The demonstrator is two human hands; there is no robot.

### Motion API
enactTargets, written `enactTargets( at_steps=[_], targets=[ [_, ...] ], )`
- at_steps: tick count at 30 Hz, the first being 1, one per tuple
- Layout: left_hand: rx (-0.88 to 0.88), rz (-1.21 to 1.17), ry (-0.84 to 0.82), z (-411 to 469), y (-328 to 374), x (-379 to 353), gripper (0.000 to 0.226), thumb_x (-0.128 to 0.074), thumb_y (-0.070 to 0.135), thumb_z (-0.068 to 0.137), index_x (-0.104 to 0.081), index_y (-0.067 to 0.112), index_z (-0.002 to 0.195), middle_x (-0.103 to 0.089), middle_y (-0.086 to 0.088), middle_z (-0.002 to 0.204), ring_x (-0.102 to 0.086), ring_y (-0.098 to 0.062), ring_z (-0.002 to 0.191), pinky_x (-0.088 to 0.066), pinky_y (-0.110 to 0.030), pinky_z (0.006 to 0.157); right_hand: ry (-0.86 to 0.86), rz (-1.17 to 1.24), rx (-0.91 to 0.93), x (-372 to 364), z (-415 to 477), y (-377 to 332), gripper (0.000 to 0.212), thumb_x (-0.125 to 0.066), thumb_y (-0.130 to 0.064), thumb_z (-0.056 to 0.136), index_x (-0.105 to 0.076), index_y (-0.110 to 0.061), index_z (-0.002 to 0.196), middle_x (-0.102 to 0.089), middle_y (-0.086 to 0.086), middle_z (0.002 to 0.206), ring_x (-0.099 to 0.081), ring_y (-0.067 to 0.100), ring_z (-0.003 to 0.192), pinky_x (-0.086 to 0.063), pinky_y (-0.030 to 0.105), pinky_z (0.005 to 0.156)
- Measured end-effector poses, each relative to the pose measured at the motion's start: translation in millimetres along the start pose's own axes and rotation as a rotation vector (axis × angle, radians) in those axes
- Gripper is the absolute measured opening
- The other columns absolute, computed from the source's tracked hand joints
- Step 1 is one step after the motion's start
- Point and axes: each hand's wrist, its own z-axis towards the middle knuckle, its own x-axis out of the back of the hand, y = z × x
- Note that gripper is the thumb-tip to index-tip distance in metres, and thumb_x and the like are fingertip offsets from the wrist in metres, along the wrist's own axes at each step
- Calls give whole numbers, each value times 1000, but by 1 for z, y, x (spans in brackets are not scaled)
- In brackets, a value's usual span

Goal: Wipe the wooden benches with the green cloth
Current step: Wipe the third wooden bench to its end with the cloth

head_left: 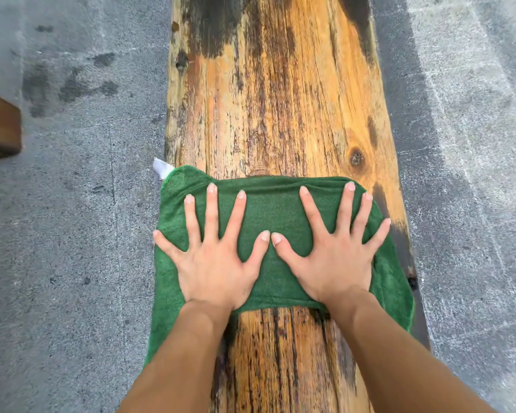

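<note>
Bright, flat daylight. Dim band along the right of the wooden bench [280,99], perhaps its shadow. Wide-angle bowing at edges; slight blur across the lower frame.

- Grey concrete floor [72,219], rough and speckled.
- Dark patches [72,84] on the floor, far left.
- Pale streaks [474,114] across the floor, right.
- Brown wooden piece [0,126], cut off by the left edge; kind unclear.
- Light: soft, even.
</note>
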Motion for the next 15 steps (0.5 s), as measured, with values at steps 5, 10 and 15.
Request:
enactTargets(
  at_steps=[5, 10, 15],
  targets=[
    [-3, 3, -5, 13, 1, 3, 75, -9, 83, 94, 4, 54, 162, 14, 7, 175, 13, -29, 161, 1, -84, 112, -4, 6, 5, 0, 11, -2, 89, -20, -95, 85, -9, -54, 163, 0, 19, 175, 2, 46, 160, -4, 80, 118],
    [-6, 16, -14, 22, 2, 6, 75, -12, 82, 96, 3, 52, 162, 13, 6, 175, 12, -30, 161, 0, -85, 111, -30, 3, 1, 3, 19, -4, 89, -19, -95, 86, -6, -54, 163, 1, 19, 175, 5, 46, 160, -3, 80, 118],
    [-7, 20, -31, 30, 3, 8, 75, -14, 82, 96, 2, 52, 163, 12, 5, 175, 11, -31, 161, -2, -86, 111, -49, -2, 3, 5, 27, -5, 89, -20, -95, 86, -6, -53, 163, 4, 19, 175, 7, 45, 160, -3, 80, 118]
  ],
)
